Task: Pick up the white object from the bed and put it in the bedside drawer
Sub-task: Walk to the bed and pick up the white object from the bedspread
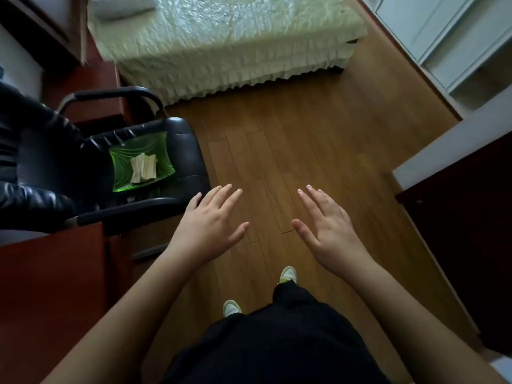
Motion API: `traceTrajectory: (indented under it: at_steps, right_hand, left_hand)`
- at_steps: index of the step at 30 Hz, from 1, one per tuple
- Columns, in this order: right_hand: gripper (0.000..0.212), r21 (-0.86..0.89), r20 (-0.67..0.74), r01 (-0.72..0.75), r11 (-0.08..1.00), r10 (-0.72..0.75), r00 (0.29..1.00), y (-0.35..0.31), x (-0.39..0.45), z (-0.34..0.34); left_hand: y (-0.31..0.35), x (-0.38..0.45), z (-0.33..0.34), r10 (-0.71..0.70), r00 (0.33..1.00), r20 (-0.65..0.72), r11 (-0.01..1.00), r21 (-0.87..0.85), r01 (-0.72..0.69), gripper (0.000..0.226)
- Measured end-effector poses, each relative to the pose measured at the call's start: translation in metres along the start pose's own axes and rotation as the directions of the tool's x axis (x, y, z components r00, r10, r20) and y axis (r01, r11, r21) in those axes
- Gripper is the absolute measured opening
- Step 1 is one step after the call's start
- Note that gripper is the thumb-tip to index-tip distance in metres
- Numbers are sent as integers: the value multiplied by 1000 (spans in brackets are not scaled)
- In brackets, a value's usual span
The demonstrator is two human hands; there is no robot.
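The bed (221,42) with a pale green quilted cover and frilled skirt lies ahead at the top of the view. A white, soft-looking object (122,5) rests at its far left corner, partly cut off by the frame edge. My left hand (212,225) and my right hand (327,225) hover palm down over the wooden floor, well short of the bed, fingers spread and holding nothing. No bedside drawer is clearly in view.
A black leather office chair (177,151) stands at the left, with a green glass dish (141,162) holding folded white cloth on its seat. Reddish wooden furniture (50,286) lines the left side. White cabinets (454,37) and a dark cabinet (465,217) stand at the right.
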State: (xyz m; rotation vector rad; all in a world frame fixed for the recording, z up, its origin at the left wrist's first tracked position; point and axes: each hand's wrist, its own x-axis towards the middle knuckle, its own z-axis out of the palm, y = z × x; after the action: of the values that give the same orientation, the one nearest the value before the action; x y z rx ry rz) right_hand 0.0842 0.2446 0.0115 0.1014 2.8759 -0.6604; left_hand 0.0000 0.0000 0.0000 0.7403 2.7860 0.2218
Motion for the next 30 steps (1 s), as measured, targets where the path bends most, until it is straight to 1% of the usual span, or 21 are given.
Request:
traceTrajectory:
  at_steps: [6, 11, 13, 16, 21, 26, 30]
  right_hand:
    - [70, -19, -21, -57, 998, 57, 998, 39, 39, -24]
    - [74, -14, -56, -71, 997, 70, 996, 94, 79, -60]
    - [74, -5, -49, -72, 997, 72, 996, 118, 93, -76]
    - [73, -19, -42, -80, 997, 79, 996, 151, 111, -95]
    - [70, -73, -43, -93, 993, 90, 995, 191, 140, -113]
    - [72, -35, -91, -219, 975, 215, 972, 219, 178, -132]
    - [73, -35, -90, -224, 974, 221, 971, 234, 220, -148]
  left_hand:
    - [20, 64, 1, 43, 999, -8, 999, 23, -43, 78]
    - [54, 132, -6, 40, 999, -2, 998, 47, -40, 79]
    - [71, 160, -7, 43, 999, 14, 997, 64, -44, 80]
    - [96, 196, -9, 55, 998, -8, 994, 90, -54, 78]
    - [128, 244, -14, 131, 991, -19, 980, 157, -126, 76]
    - [133, 300, -18, 152, 988, 10, 981, 122, -153, 80]
    - [133, 356, -22, 203, 979, 25, 976, 78, -204, 82]
